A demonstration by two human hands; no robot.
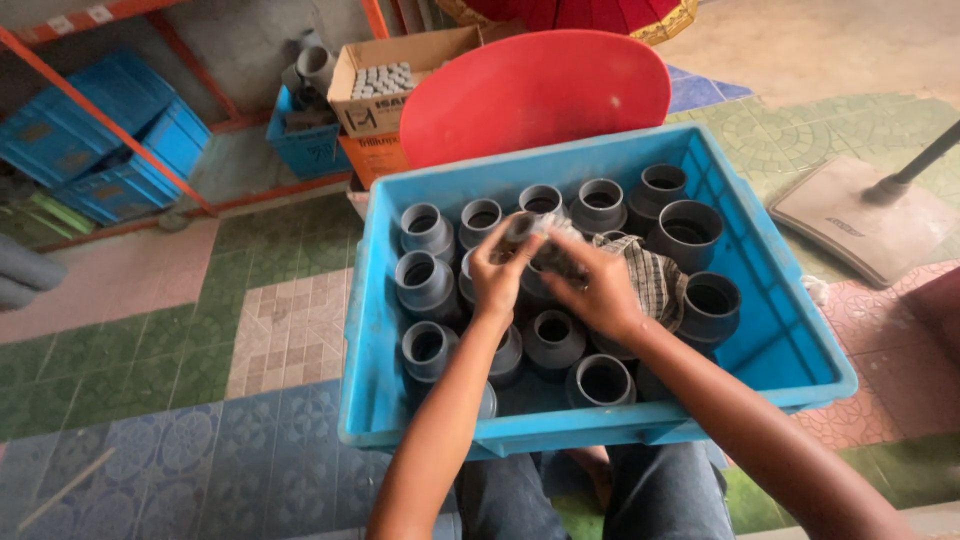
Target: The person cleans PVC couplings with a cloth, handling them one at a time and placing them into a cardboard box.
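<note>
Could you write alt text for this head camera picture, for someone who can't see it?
A person's left hand and right hand hold a small grey pipe fitting together over a blue plastic crate filled with upright grey pipe fittings and a checked cloth. Behind the crate stands a red plastic chair on a patterned tile floor.

One blue crate (pixel 770 330) sits in front of the person and holds about fifteen grey pipe fittings (pixel 426 283) that can be counted, with others hidden under the hands. One checked cloth (pixel 655 282) lies among them. One red round lid (pixel 535 90) leans behind, beside one cardboard box (pixel 385 75). Three more blue crates (pixel 100 135) stand further back.
</note>
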